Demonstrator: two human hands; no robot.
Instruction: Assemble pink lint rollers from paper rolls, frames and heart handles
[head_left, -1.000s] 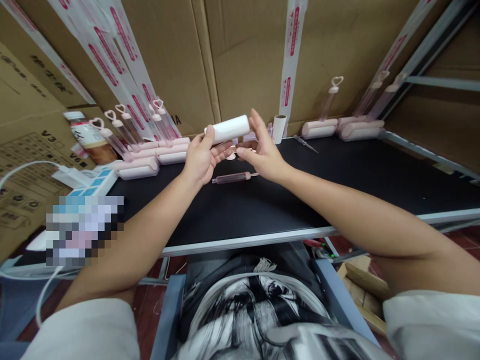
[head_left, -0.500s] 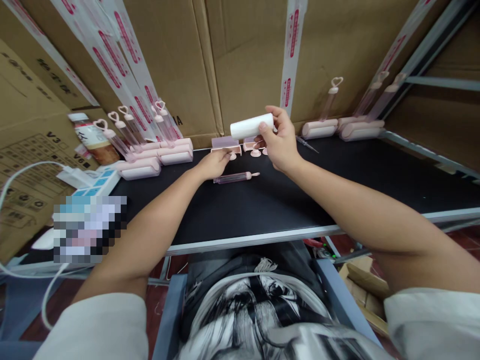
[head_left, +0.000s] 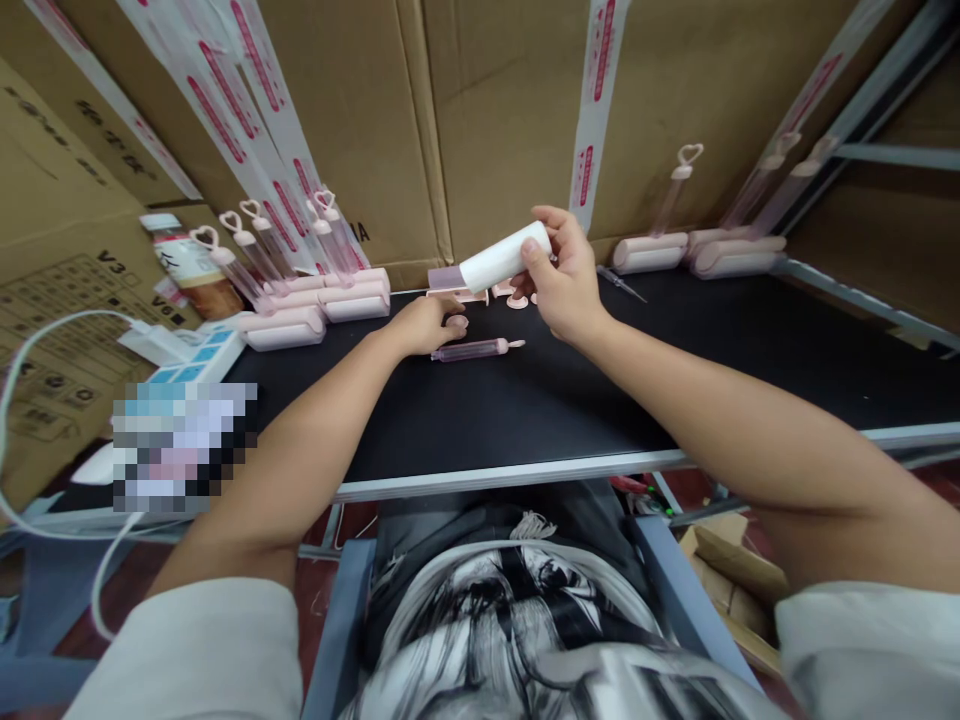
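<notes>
- Two at once: gripping white roll (head_left: 501,258) aloft in right hand (head_left: 571,285), pinching round pink cap (head_left: 457,322) in left hand (head_left: 420,325).
- Just drew cap nearer clear tube (head_left: 472,350) lying on black bench (head_left: 562,420), so now occupying both hands.
- Reaching in front of pink holder (head_left: 478,297).

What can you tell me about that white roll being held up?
The white roll is a smooth, plain cylinder, perhaps paper or film. It is held above the black tabletop, tilted, its right end higher than its left. The right hand grips it near the right end, thumb across the front. Its core, if any, cannot be seen.
</notes>
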